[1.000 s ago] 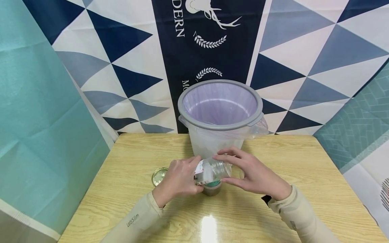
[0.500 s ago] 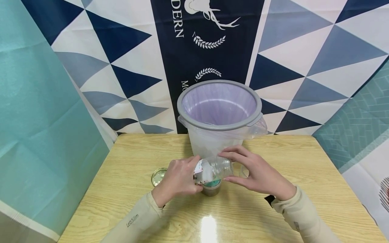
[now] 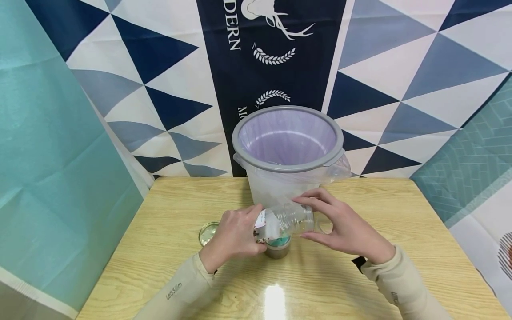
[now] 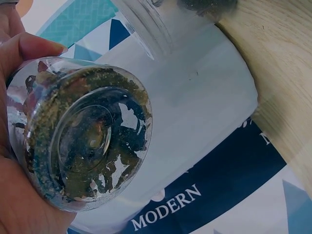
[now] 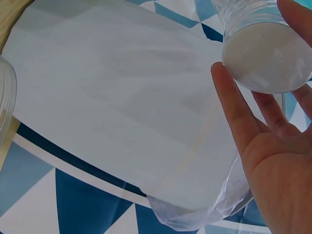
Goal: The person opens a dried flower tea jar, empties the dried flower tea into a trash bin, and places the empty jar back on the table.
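In the head view my left hand (image 3: pixel 236 233) grips a clear jar (image 3: pixel 268 226) that lies tilted on its side above the table, mouth end to the right. A pale label shows on it, and brown, leaf-like bits sit in its bottom (image 4: pixel 92 141) in the left wrist view. Thumb and fingers of my right hand (image 3: pixel 346 226) pinch what looks like a clear lid (image 3: pixel 307 218) at the jar's ridged end. Its round, whitish face (image 5: pixel 270 58) fills part of the right wrist view. I cannot tell whether lid and jar still touch.
A grey-rimmed bin (image 3: pixel 289 168) with a purplish liner stands at the back of the wooden table (image 3: pixel 192 191). Below the jar is a small container (image 3: pixel 278 251) with something teal at its top. A round, gold-rimmed clear piece (image 3: pixel 208 233) lies left; another clear vessel (image 3: pixel 325 226) shows behind my right hand.
My right hand has shifted to the right, and the clear end between its fingers reaches farther right too. My left hand and the jar's labelled part stay almost still.
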Action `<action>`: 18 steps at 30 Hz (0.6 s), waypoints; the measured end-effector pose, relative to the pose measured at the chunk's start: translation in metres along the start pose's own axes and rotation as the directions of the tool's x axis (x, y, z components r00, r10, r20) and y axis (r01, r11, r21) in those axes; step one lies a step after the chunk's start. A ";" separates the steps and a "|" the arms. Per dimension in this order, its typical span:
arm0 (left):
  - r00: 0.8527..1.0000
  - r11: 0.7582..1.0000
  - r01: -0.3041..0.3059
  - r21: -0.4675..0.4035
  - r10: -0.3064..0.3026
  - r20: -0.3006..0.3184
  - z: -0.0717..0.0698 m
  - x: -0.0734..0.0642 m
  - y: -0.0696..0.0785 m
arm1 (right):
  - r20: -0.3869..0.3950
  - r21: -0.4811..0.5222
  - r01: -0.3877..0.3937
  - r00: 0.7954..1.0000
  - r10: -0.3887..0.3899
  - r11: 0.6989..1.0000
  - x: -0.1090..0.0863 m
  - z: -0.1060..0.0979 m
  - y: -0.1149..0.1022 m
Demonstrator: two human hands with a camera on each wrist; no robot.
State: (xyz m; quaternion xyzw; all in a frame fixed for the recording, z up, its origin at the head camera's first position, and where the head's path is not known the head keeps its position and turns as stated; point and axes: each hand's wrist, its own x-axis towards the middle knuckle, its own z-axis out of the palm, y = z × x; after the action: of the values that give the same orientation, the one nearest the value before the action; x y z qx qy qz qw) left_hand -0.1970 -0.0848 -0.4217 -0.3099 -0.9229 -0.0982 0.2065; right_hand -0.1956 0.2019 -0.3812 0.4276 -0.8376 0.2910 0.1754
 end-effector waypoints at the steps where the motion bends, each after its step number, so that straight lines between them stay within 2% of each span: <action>1: 1.000 1.000 0.002 0.002 -0.002 0.002 0.000 0.000 0.000 | -0.006 -0.002 0.002 1.000 -0.002 1.000 0.000 -0.001 0.000; 18: 1.000 1.000 0.014 -0.005 -0.014 -0.008 0.000 0.000 -0.001 | -0.024 -0.036 -0.068 0.997 0.067 0.997 -0.012 -0.010 0.006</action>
State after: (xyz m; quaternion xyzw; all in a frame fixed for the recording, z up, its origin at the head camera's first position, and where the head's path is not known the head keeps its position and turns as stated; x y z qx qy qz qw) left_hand -0.1970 -0.0856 -0.4216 -0.3034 -0.9240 -0.1032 0.2086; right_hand -0.1927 0.2182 -0.3823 0.3923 -0.8548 0.2861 0.1830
